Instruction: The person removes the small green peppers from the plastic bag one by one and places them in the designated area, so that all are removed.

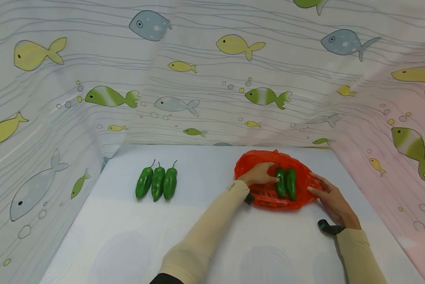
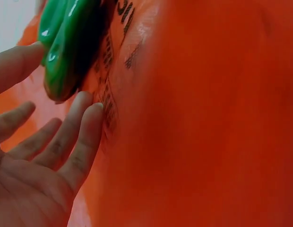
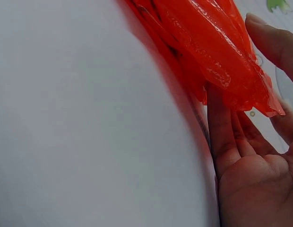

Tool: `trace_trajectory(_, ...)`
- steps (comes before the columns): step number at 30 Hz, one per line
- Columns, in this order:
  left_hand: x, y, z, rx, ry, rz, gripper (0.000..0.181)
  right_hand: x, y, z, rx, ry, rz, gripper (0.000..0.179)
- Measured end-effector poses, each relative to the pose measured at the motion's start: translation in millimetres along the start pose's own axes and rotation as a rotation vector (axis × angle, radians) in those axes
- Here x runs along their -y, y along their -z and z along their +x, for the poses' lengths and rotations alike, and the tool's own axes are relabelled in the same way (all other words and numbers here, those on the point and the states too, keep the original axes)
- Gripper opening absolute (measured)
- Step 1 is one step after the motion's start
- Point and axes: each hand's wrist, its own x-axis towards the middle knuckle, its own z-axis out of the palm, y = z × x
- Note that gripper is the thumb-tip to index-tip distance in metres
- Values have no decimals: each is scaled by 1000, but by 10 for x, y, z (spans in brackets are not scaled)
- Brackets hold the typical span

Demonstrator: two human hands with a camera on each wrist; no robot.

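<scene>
Head view: two green peppers (image 1: 281, 184) lie side by side in a red bag (image 1: 278, 203), their long axes running near to far. The left hand (image 1: 260, 174), immediately left of them, is the nearer; the right hand (image 1: 334, 203) is at the bag's right rim. Well left, on the pale table (image 1: 109, 225), three more peppers (image 1: 158, 183) form a row, glossy and tapered, thin stems pointing far.

Left wrist view: fingers straight and spread, holding nothing; the thumb tip meets or nearly meets the smooth, rounded flank of a pepper. The surrounding film is thin and partly translucent, with dark print.

Right wrist view: fingers extend straight beneath the crumpled, shiny edge of the bag, thumb apart above; whether they pinch the film cannot be told.
</scene>
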Motion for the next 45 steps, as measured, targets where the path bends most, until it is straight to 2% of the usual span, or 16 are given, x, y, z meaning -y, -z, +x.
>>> trace_trajectory(13,-66,-129,35,20,44,-35,70,-13,-41,21,1,-18,33,75)
trace_trajectory(18,-71,-154,44,14,39,-42,62,-15,-49,45,-6,-17,42,75)
trace_trajectory(22,-66,-166,37,6,53,-77,55,-7,-48,46,-7,-19,52,74)
trace_trajectory(27,-71,-169,-2,15,76,-126,56,9,-44,37,1,-13,60,75)
trace_trajectory(37,-71,-136,-9,31,68,-144,58,13,-38,43,6,15,77,74)
trace_trajectory(45,-30,-138,22,-6,66,-200,55,20,-14,12,-11,-9,62,76)
